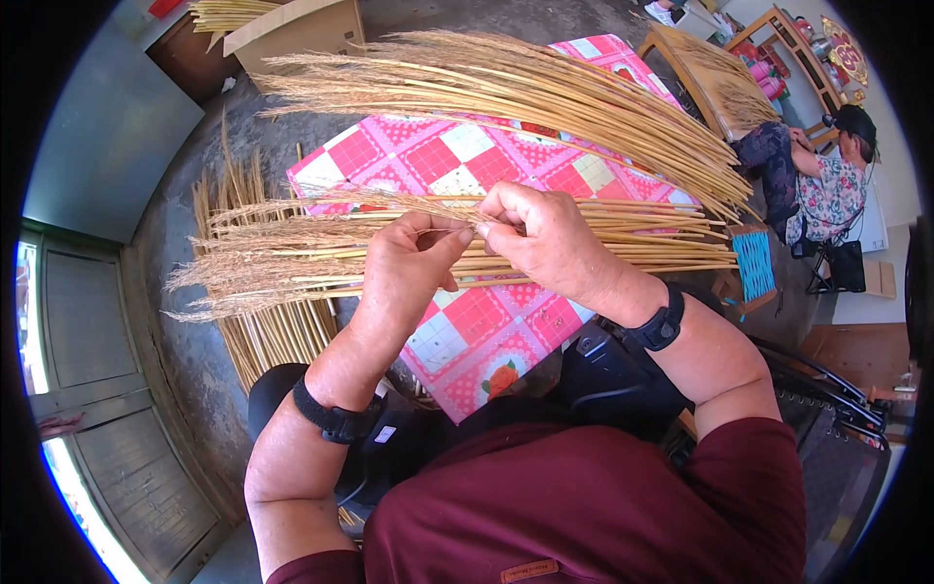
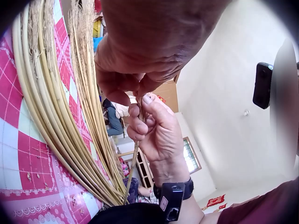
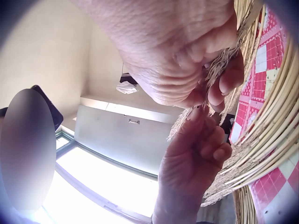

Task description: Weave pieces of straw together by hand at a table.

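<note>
Both hands meet over the table and pinch one feathery stalk point(image 3: 222, 65) between thumbs and fingers. In the head view the left hand point(image 1: 413, 255) is on the plume side and the right hand point(image 1: 545, 238) grips it just to the right, fingertips nearly touching. The left wrist view shows the right hand point(image 2: 159, 126) curled round the thin stem point(image 2: 133, 163), which hangs down from it. Under the hands lies a row of long stalks point(image 1: 623, 255), plumes to the left. A larger bundle point(image 1: 545, 97) lies farther back.
A pink checked cloth point(image 1: 506, 336) covers the table. More stalks point(image 1: 282, 336) stand below its left side. A cardboard box point(image 1: 302, 39) is at the back left. On the right, a person in a floral top point(image 1: 839, 200) sits near a wooden table point(image 1: 715, 83) and a blue-woven stool point(image 1: 753, 261).
</note>
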The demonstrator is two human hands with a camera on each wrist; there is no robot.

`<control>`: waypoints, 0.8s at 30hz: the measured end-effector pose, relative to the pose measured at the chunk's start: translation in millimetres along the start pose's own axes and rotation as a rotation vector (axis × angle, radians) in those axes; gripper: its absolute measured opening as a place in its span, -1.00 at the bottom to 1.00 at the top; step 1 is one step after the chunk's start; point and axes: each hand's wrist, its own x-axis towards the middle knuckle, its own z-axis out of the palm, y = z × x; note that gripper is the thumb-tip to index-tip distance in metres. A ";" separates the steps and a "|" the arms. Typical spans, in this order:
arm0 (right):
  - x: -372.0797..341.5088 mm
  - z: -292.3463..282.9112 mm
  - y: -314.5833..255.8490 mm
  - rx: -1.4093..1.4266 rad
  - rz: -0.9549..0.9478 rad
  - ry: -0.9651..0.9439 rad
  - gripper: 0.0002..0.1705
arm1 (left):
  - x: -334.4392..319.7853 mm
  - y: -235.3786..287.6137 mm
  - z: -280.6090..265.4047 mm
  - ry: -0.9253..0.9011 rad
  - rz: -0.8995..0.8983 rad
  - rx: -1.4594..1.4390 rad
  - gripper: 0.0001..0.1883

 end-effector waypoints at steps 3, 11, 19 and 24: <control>0.2 0.9 0.5 -0.008 -0.015 -0.002 -0.93 | 1.5 -3.7 -1.8 -0.013 -0.002 -0.046 -0.81; -1.6 2.4 1.2 -0.013 -0.055 0.003 -0.89 | 3.7 -7.1 0.0 -0.001 -0.025 -0.038 -0.84; -1.9 -0.3 0.8 -0.032 -0.055 0.009 -0.91 | 5.2 -13.5 -4.2 -0.064 -0.022 -0.072 -0.79; -1.9 -0.2 2.6 -0.034 -0.036 -0.003 -0.91 | 2.6 -7.6 0.2 -0.033 -0.035 -0.066 -0.82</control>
